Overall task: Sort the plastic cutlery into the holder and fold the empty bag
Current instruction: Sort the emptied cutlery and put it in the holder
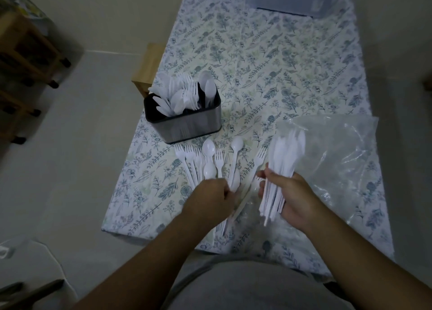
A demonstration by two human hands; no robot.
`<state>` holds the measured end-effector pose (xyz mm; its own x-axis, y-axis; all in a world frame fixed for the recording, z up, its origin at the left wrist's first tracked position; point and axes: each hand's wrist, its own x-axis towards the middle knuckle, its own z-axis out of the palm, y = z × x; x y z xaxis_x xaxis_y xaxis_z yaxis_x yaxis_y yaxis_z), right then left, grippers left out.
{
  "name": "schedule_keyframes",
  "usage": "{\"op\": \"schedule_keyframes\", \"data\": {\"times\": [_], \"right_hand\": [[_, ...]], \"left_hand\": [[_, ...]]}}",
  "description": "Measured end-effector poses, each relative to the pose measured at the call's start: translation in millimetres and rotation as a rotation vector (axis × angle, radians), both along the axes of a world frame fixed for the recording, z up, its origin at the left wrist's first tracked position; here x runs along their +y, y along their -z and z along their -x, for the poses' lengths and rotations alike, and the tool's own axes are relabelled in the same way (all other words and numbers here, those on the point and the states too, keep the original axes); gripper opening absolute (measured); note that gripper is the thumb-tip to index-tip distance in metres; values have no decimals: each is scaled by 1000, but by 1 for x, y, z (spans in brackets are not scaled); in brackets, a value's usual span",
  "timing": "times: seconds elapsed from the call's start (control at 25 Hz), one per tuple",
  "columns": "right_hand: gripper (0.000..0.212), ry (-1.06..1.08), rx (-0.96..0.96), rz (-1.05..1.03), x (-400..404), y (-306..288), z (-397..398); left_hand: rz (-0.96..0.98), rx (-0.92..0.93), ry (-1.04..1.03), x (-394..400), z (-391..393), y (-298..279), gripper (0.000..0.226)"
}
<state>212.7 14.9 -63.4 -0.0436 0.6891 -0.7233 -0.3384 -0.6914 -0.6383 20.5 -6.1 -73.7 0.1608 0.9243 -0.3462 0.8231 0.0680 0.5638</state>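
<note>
Currently right hand (297, 200) grips a knife bundle (284, 167); left hand (210, 198) pinches loose cutlery (210, 162) near the holder (184, 120). Suggest one type per compartment, handles down.

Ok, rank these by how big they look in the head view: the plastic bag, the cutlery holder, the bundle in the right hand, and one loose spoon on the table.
1. Bag
2. Holder
3. Bundle, held nearer the camera, so its rank against the holder is unsure
4. Spoon

I see the steel holder (184, 120) at ten o'clock, crammed with white cutlery; loose forks and spoons (210, 162) at centre; the clear bag (339, 160) lies crumpled at three o'clock.
</note>
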Motion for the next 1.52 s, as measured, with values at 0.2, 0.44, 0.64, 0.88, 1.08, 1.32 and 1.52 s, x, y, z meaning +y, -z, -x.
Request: {"op": "schedule_keyframes", "data": {"times": [0.2, 0.44, 0.64, 0.88, 1.08, 1.32, 1.52], "right_hand": [[15, 39, -100, -33, 0, 8, -7], [22, 12, -310, -38, -12, 15, -8], [22, -3, -214, -86, -17, 5, 1], [49, 69, -189, -53, 2, -1, 19], [21, 277, -66, -206, 27, -37, 33], [19, 62, -221, -227, -4, -37, 76], [15, -41, -232, -252, 6, -41, 63]], "left_hand": [[156, 212, 27, -23, -9, 34, 32], [131, 100, -52, -24, -7, 25, 30], [-79, -227, 35, -23, -30, -7, 26], [-191, -323, 43, -3, -35, -23, 21], [308, -928, -966, 12, -47, -34, 21], [659, -1579, -1309, 10, -56, -40, 40], [449, -1355, -1155, 16, -45, -40, 49]]}}
